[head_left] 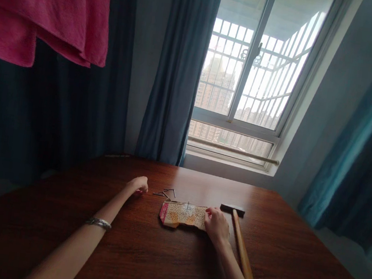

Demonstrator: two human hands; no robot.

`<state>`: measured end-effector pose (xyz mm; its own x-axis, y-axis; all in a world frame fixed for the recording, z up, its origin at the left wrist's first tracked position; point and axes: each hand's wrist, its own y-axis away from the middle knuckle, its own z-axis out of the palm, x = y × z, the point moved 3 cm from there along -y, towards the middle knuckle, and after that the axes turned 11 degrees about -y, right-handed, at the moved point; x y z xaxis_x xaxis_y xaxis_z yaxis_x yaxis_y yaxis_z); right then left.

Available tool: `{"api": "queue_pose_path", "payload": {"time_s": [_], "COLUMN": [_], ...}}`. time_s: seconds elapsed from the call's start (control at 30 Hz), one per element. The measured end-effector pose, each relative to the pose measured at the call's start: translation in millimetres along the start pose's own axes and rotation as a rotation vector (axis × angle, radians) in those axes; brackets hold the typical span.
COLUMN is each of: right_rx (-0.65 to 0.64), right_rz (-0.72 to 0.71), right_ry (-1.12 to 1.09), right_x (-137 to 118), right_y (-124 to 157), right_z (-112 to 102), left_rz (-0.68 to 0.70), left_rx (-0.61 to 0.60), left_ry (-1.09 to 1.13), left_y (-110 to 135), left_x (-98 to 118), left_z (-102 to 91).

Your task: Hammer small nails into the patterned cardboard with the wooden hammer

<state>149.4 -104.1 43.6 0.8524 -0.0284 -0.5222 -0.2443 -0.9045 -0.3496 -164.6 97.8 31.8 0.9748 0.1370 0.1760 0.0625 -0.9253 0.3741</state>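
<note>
A flat, patterned piece of board (172, 215), pink at its left end and ragged along its edges, lies on the table. One nail (188, 206) stands upright near its middle, with a whitish patch around its base. My right hand (216, 224) grips the board's right end, its fingers bent over the top. To the left, my left hand (139, 184) is low over the table with its fingers curled closed; whatever is inside them is hidden. Several loose nails (165, 193) lie between my left hand and the board. Right of my right hand rests a hammer (242, 246).
The hammer's wooden handle runs toward me beside my right forearm. Beyond the brown wooden table (145, 252) are blue curtains (176, 75) and a barred window (244, 74). A pink towel (52, 10) hangs at the upper left.
</note>
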Motion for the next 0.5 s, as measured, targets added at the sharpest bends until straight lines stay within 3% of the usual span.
{"api": "queue_pose_path", "payload": {"time_s": [0.3,0.4,0.5], "right_rx": [0.023,0.049,0.073], "right_rz": [-0.017,-0.059,-0.128], "right_ry": [-0.055,-0.187,-0.425], "right_x": [-3.4,-4.7,-7.9], "right_y": [1.0,-1.0,-3.8], "right_z": [-1.2,0.8,2.3], "left_rz": [0.172,0.303,0.552], "left_rx": [0.2,0.229,0.167], "left_ry": [-0.025,0.022,0.177], "left_y": [15.0,28.7,53.2], "left_x": [7.8,27.2,60.6], "left_z": [-7.2,-15.9,-21.6]}}
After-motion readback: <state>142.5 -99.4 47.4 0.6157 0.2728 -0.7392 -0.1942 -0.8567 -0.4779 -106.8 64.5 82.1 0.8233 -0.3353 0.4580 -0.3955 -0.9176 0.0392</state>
